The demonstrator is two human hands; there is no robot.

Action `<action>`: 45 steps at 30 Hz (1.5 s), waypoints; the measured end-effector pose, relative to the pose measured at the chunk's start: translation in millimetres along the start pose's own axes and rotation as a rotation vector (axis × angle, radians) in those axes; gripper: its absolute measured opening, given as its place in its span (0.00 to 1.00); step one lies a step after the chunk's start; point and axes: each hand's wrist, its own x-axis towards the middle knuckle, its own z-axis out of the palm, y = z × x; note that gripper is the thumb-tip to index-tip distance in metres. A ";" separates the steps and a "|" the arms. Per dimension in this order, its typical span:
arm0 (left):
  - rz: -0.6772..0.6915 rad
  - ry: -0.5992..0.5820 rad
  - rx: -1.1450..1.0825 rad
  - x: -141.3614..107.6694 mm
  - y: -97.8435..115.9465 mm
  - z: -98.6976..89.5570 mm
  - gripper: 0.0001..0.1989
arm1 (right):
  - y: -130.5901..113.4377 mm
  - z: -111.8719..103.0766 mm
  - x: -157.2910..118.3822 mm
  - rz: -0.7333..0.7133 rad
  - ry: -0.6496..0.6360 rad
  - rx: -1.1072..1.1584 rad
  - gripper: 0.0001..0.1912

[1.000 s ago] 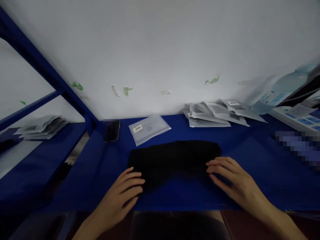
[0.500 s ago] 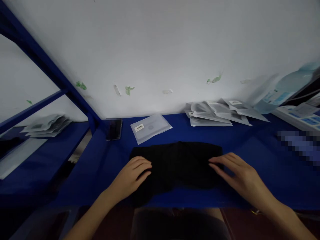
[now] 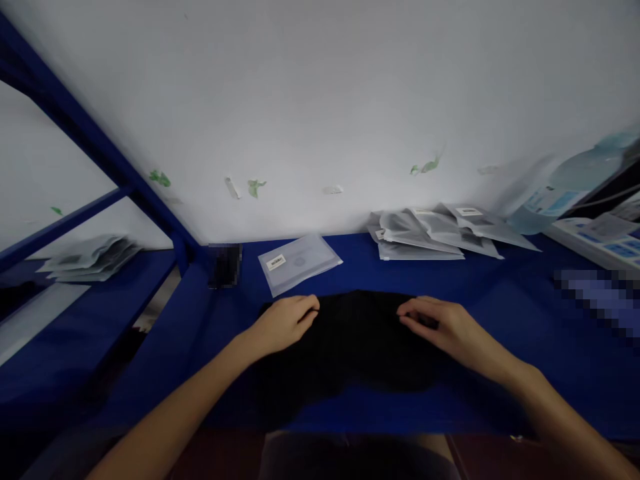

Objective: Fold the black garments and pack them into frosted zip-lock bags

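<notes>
A black cloth piece (image 3: 355, 350), maybe a garment, lies spread on the blue table in front of me. At its upper left part my left hand (image 3: 286, 324) is closed, thumb and fingers pinching the fabric. My right hand (image 3: 447, 328) pinches the cloth near its upper right edge with thumb and fingertips. Dark folds make the exact shape of the cloth hard to see. Just beyond it lies a clear zip bag (image 3: 305, 267) with a barcode label.
Several frosted zip bags (image 3: 420, 240) are stacked by the wall. A large water bottle (image 3: 565, 183) leans at the right near a white-and-blue box (image 3: 600, 240). Blue frame bars (image 3: 100, 143) stand at left, with more bags (image 3: 95, 257) beyond. A blurred dark object (image 3: 225, 265) lies near them.
Both hands have moved inward and toward the far edge of the cloth. The cloth's far edge looks straighter, and its near part spreads lower. The view has shifted slightly.
</notes>
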 end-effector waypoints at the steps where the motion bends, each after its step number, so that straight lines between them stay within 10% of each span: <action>1: -0.028 -0.016 -0.035 8.9 -4.1 -7.2 0.07 | 1.8 -4.7 6.1 0.036 0.003 0.041 0.15; 9: -0.129 0.133 0.158 66.5 -32.2 -31.9 0.07 | 28.8 -12.4 48.1 0.213 0.351 -0.087 0.17; 14: 0.178 0.176 0.290 44.9 -3.1 -15.4 0.11 | 13.7 -2.9 31.2 0.104 0.526 -0.240 0.15; 23: 0.115 -0.001 0.247 29.4 -19.3 24.1 0.25 | 26.1 22.6 27.5 -0.094 0.303 -0.421 0.18; 32: -0.196 0.264 0.222 0.8 -66.4 3.6 0.24 | 34.9 26.3 24.2 -0.101 0.280 -0.449 0.18; 39: -0.285 0.177 0.150 -7.2 -113.3 -5.1 0.22 | 34.4 26.7 25.2 -0.090 0.288 -0.425 0.17; 45: -0.243 0.256 0.283 -5.8 -103.7 -2.0 0.25 | 31.9 24.9 24.6 -0.076 0.275 -0.417 0.17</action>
